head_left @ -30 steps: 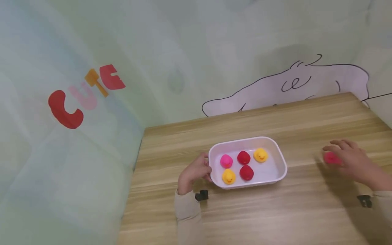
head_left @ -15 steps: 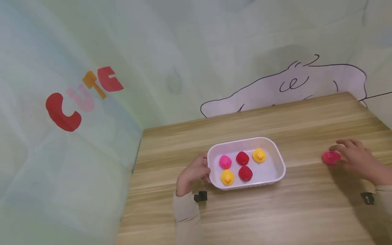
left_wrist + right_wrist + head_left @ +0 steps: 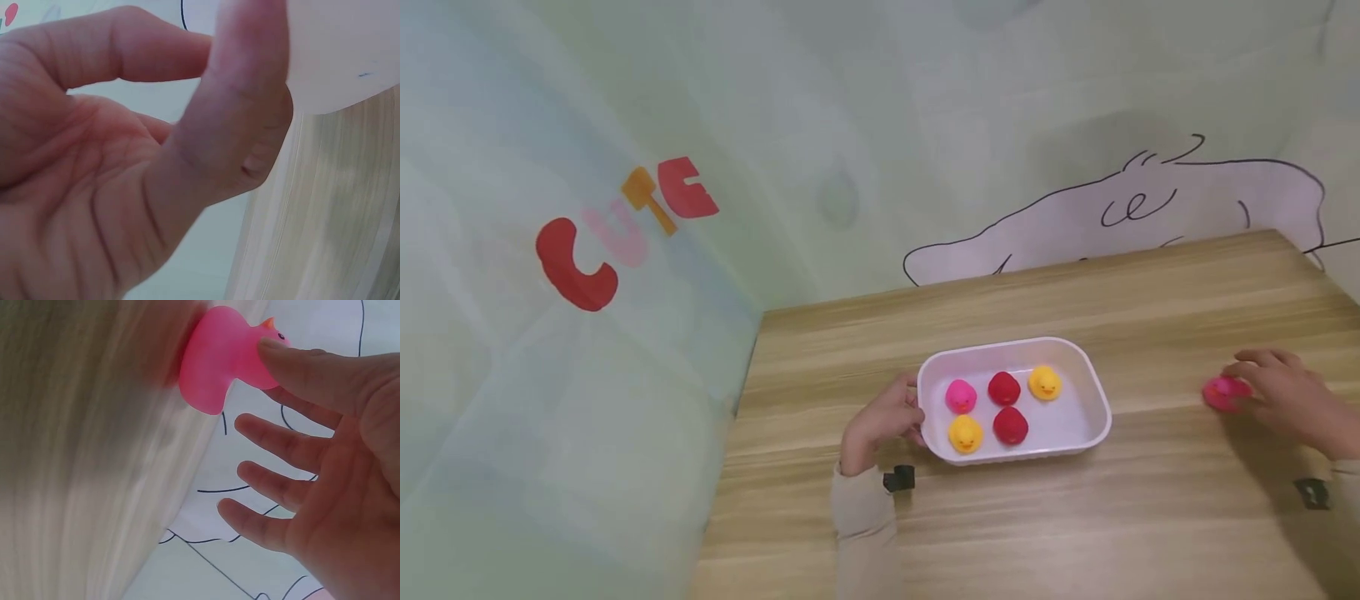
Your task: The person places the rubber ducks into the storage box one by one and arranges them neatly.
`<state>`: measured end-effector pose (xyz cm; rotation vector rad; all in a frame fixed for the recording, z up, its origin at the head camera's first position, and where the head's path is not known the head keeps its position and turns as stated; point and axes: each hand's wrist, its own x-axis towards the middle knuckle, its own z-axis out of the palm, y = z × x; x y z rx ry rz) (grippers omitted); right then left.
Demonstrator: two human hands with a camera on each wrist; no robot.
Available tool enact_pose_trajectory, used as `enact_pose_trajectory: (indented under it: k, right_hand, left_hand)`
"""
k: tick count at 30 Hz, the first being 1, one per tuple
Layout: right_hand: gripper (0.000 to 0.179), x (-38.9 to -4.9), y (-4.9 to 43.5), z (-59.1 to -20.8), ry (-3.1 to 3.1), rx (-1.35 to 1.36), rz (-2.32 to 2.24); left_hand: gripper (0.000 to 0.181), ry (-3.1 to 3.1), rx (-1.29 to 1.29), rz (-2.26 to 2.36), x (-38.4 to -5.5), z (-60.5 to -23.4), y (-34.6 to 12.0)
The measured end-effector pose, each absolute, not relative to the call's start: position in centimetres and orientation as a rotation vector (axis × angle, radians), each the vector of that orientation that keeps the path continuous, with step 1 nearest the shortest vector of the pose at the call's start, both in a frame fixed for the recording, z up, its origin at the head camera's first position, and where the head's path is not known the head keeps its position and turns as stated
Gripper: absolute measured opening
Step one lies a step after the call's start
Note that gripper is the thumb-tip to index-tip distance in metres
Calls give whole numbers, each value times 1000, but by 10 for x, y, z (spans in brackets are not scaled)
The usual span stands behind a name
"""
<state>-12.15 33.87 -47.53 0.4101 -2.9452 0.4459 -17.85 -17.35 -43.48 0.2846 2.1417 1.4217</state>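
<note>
At the table's right side, my right hand (image 3: 1296,404) pinches a pink rubber duck (image 3: 1223,393) by its head. The right wrist view shows the thumb on one side of the head of this duck (image 3: 215,359), the index finger partly hidden behind it and the other fingers spread; the duck's base is on the table. My left hand (image 3: 886,417) grips the left end of a white plastic tray (image 3: 1071,421). In the tray lie a pink duck (image 3: 961,397), yellow ducks (image 3: 1045,382) and two red ones (image 3: 1011,425) whose faces are hard to make out.
The wood-grain table (image 3: 1075,533) carries the tray near its middle. A printed cloth wall (image 3: 820,125) borders it at the back and left, with the letters CUTE on the left part. Black pieces (image 3: 898,478) sit by each wrist.
My right hand has shifted slightly right from over the pink duck, leaving more of it visible, and its fingers now hold the head. Left hand and tray stay put; the head view sways slightly.
</note>
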Motion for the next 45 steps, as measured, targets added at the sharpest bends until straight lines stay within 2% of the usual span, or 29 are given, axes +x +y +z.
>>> enact_pose_trajectory:
  k: [16,23,33,45]
  right_hand:
    - [51,-124,307,-459,-2734,676,454]
    - [44,-125,287,-444,-2740,691,504]
    - [47,-127,251,-429,-2696,802,541]
    - [44,-129,204,-414,-2925,761,602]
  left_hand:
    - [58,2125,265,1420,-179,-435,-172]
    - [57,2145,251,1386,-179,-433,-172]
    - [57,2141,281,1411,-179,-432,-172]
    - [56,2149,265,1397,-178,-433,-172]
